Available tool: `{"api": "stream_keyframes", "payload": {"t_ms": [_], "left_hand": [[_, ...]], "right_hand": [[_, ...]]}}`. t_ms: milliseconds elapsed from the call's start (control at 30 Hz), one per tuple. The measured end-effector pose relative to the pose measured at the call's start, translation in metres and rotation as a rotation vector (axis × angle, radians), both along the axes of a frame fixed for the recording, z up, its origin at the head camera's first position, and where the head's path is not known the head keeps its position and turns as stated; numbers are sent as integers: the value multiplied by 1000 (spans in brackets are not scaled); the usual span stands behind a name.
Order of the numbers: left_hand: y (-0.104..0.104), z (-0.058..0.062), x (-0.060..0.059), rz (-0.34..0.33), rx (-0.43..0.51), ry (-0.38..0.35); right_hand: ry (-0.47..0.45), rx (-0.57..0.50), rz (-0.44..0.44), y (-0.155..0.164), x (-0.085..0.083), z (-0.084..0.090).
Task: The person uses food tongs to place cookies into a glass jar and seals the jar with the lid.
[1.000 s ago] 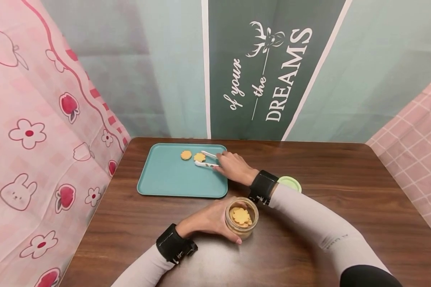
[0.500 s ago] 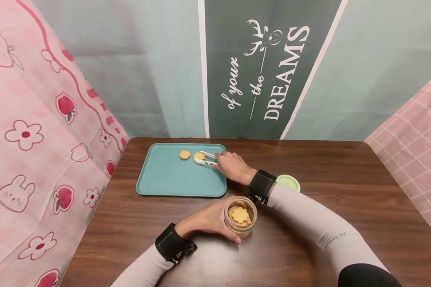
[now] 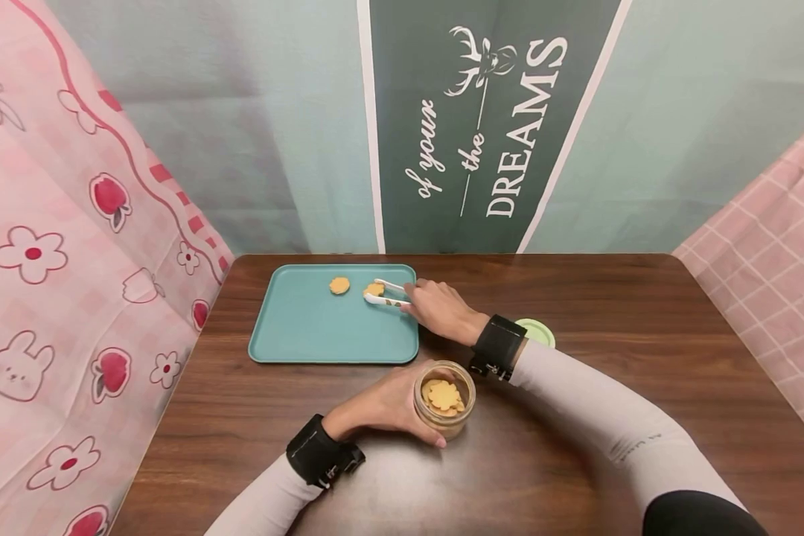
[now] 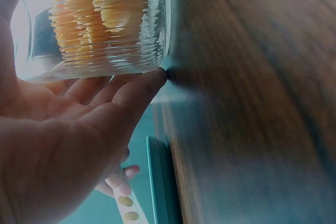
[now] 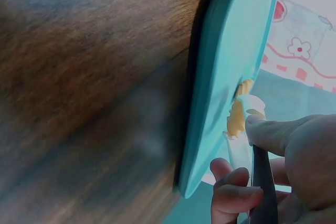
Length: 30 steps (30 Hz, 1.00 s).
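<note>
My left hand [image 3: 383, 406] grips an open glass jar [image 3: 444, 400] holding several yellow flower-shaped cookies; the left wrist view shows my fingers [image 4: 123, 98] curled round the ribbed jar [image 4: 105, 22]. My right hand [image 3: 440, 311] holds white tongs [image 3: 387, 293] over the far right part of a teal tray [image 3: 295, 331]. The tong tips sit around a cookie [image 3: 374, 289] lying on the tray. In the right wrist view the tongs [image 5: 242, 145] and that cookie [image 5: 236, 119] show beside the tray's edge [image 5: 215, 103]. A second cookie [image 3: 339, 285] lies on the tray to the left.
A green jar lid [image 3: 537, 332] lies on the dark wooden table [image 3: 610, 313] behind my right wrist. Pink patterned cloth [image 3: 53, 246] hangs at the left and a checked one [image 3: 770, 246] at the right. A banner [image 3: 482, 126] covers the back.
The camera has shifted slightly, so the scene sits a little lower-left. My right hand still keeps the tongs at the cookie on the tray; the left hand stays on the jar.
</note>
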State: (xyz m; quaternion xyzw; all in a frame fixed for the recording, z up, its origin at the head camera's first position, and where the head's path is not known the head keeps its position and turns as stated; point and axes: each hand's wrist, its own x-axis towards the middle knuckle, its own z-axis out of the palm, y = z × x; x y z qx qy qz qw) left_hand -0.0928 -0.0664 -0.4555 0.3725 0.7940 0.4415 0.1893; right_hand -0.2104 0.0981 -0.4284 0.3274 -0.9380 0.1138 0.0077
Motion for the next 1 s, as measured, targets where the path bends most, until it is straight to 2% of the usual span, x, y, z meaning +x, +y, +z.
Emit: {"api": "stream_keyframes", "payload": {"t_ms": [267,533,733,1000], "left_hand": [[2,0,-1,7,1,-7],[1,0,0,7,37,-28],[-2,0,1,19,45,-23],[1,-1,1,5,39,-9]], "right_hand": [[57,-23,2,10,8,11],[70,-31,0,19,17,21],[97,-44,20,22,25,29],[130,-34,-3,33,35,35]]}}
